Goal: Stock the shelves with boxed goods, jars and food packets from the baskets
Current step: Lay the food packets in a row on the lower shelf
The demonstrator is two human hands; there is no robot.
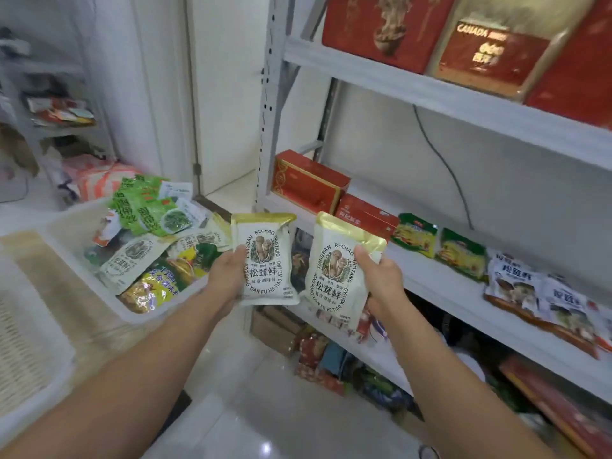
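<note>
My left hand (228,276) grips a white mushroom seasoning packet with a gold top (266,260), held upright in front of the shelf's left post. My right hand (381,279) grips a second, identical packet (334,276), tilted slightly, just before the middle shelf (430,276). On that shelf lie two red boxes (308,187), two green-yellow packets (414,235) and several white mushroom packets (536,293). The white basket (142,314) at the left holds several more food packets, green ones and white ones.
The upper shelf (430,91) carries large red and gold boxes (490,54). The lowest shelf holds mixed packets and boxes (318,356). An empty white basket (33,359) stands at the near left. A black cable (443,167) hangs behind the middle shelf. White tiled floor below.
</note>
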